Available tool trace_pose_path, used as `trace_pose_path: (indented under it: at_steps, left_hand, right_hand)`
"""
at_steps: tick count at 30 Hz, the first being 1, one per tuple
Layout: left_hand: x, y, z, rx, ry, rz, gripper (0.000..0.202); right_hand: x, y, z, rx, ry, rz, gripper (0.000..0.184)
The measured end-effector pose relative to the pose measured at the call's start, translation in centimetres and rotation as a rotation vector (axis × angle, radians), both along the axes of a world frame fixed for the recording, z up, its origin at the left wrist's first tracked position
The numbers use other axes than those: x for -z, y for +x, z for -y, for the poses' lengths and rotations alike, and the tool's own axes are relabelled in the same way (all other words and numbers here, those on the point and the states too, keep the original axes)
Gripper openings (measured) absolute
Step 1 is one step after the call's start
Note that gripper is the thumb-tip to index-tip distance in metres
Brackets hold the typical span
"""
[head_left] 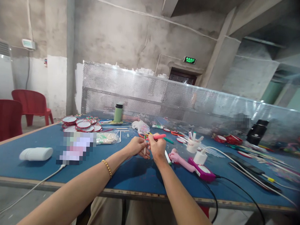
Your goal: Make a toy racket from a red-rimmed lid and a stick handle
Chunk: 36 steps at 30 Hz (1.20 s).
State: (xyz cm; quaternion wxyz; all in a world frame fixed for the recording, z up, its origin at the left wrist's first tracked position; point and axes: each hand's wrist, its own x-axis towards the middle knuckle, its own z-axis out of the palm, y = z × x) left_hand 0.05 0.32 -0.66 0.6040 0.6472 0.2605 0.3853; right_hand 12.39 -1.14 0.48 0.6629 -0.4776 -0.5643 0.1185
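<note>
Centre frame, and your right hand (157, 147) had its grip closed around a red pen (160, 136), your left hand (137, 147) pinching a small piece (145, 137) over the table (135, 182)!

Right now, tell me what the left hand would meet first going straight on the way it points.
The left hand would most likely meet the right hand, which holds a pinkish-red pen, though depth is unclear.
</note>
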Motion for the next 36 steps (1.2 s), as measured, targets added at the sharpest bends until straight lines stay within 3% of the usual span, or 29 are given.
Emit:
trace_pose_path:
  at_steps: [26, 36]
  left_hand:
    - [0.10, 0.00, -0.05, 0.007, 0.021, -0.006, 0.036]
    - [-0.04, -0.02, 0.00, 0.000, 0.010, -0.007, 0.028]
  right_hand:
    - [0.16, 0.06, 0.01, 0.006, 0.009, 0.042, 0.027]
    - [-0.11, -0.14, 0.26, -0.001, -0.003, -0.008, 0.025]
